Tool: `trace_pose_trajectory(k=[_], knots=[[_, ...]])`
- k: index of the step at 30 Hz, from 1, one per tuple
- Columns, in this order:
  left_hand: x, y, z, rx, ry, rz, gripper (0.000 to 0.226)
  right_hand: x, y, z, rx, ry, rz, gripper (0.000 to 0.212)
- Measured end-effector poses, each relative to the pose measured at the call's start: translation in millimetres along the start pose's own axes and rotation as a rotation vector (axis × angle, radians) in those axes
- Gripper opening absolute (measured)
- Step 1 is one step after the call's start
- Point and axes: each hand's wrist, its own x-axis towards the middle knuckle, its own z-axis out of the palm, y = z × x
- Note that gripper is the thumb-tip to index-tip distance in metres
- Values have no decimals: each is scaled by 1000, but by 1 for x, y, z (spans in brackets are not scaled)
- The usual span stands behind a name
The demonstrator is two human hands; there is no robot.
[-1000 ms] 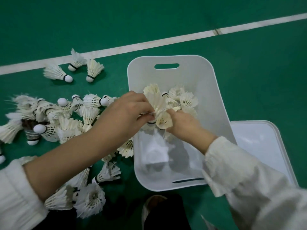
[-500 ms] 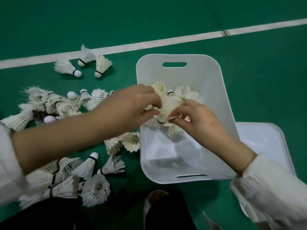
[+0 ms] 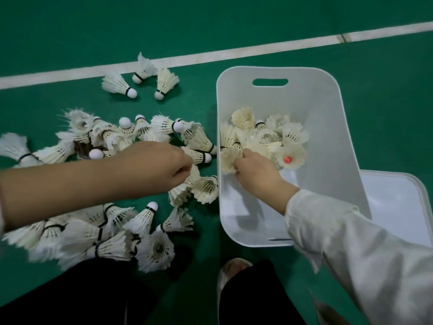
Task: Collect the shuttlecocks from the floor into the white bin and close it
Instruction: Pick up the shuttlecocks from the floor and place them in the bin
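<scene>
No readable text, label or number shows anywhere.

Right arm's in a loose, off-white long sleeve (image 3: 351,249), creased all over, with a gathered cuff (image 3: 293,202) just behind the right hand (image 3: 255,174). Left forearm (image 3: 82,188) is bare up to the left hand (image 3: 161,165), only a sliver of white cloth (image 3: 1,214) at the frame's edge. Down below, black trousers (image 3: 77,294) and the pale toe of a shoe (image 3: 230,268).
</scene>
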Motion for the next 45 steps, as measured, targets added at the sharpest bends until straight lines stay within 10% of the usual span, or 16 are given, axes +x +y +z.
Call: trace_pose_trajectory(k=[9, 29, 45], knots=[[-2, 8, 11, -25, -3, 46, 24, -7, -11, 2, -370, -142, -121, 28], [-76, -77, 1, -105, 153, -203, 22, -9, -90, -129, -143, 247, -321, 26], [-156, -157, 145, -305, 166, -548, 25, 94, -188, -1, -54, -117, -71, 13]])
